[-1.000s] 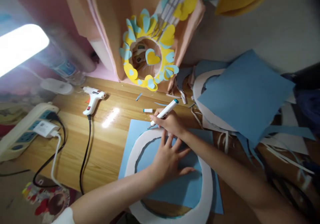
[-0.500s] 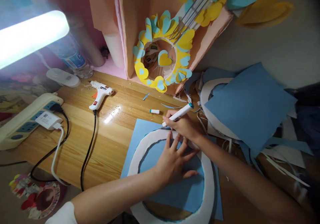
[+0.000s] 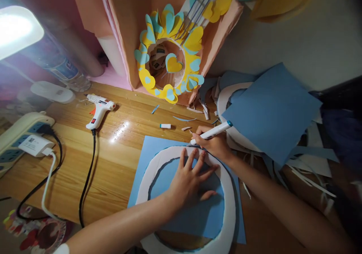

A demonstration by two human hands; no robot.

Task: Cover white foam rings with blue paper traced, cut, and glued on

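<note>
A white oval foam ring (image 3: 144,184) lies on a sheet of blue paper (image 3: 138,163), overhanging its near edge. My left hand (image 3: 190,176) is spread flat with its fingertips pressing on the ring's far side. In my right hand (image 3: 216,142) is a white marker pen (image 3: 216,130) with a teal end, tip down at the ring's far outer edge. Teal marks show along parts of the ring's edge. The pen's cap (image 3: 165,126) sits beyond the paper on the wooden table.
A hot glue gun (image 3: 100,108) with a black cord lies left. A power strip (image 3: 25,137) with plugs and a bright lamp (image 3: 19,31) stand at far left. Behind is a flower-decorated wreath (image 3: 141,63). Blue paper (image 3: 274,110) and scraps are piled right.
My right hand has moved the pen a little rightward along the ring's far edge, and the pen leans lower. My left hand stays on the ring. The whole view has shifted slightly.
</note>
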